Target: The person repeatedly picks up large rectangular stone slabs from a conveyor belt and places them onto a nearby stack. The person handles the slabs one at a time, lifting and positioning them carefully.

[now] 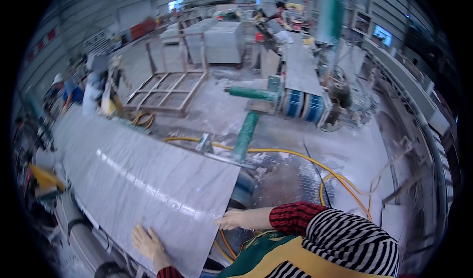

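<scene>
A large polished slab of grey-white veined stone lies in front of me, stretching away to the far left on a belt conveyor. My left hand, in a pale glove or covering, rests flat on its near part with fingers stretched out. At the slab's right end, my right hand has its fingers at the edge and seems to grip it; the underside of that grip is hidden. Blue conveyor rollers show just beyond this end.
A yellow hose winds across the wet floor. Green cylinders stick out from the conveyors. Another conveyor with blue rollers stands ahead. A metal frame rack and stacked slabs are farther back. Workers stand at the left.
</scene>
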### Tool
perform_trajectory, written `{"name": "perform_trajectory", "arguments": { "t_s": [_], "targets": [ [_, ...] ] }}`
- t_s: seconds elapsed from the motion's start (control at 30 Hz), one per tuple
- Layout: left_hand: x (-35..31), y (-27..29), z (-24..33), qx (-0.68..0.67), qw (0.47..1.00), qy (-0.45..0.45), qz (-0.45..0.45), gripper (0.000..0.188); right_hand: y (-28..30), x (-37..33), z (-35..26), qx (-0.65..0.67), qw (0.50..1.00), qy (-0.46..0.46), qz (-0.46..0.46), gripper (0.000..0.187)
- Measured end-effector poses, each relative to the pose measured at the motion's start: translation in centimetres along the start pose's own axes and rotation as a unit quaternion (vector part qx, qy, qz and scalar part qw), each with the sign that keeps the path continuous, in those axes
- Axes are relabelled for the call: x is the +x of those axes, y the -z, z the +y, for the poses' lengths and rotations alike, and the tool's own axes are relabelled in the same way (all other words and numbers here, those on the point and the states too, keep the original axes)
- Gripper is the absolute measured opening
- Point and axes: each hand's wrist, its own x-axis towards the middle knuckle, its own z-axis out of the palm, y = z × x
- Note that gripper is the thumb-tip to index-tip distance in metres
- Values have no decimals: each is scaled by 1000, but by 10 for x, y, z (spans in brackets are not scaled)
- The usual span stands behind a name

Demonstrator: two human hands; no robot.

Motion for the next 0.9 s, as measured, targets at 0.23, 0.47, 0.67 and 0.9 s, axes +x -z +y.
{"name": "perform_trajectory", "arguments": {
  "t_s": [0.23, 0.47, 0.67, 0.9],
  "targets": [
    [4, -37, -21, 7, 999, -24, 46, 48, -5, -6, -1, -55, 992, -44, -104, 76],
    [0, -27, -14, 7, 999, -24, 43, 43, -1, -5, -7, -77, 992, -44, -88, 104],
    [0, -30, -19, 7, 999, -20, 39, 44, 9, -2, -18, -211, 973, -40, -84, 100],
    [4, -48, -36, 5, 997, -33, 69, 44, 9, -1, -17, -244, 964, -13, -107, 95]
  ]
}}
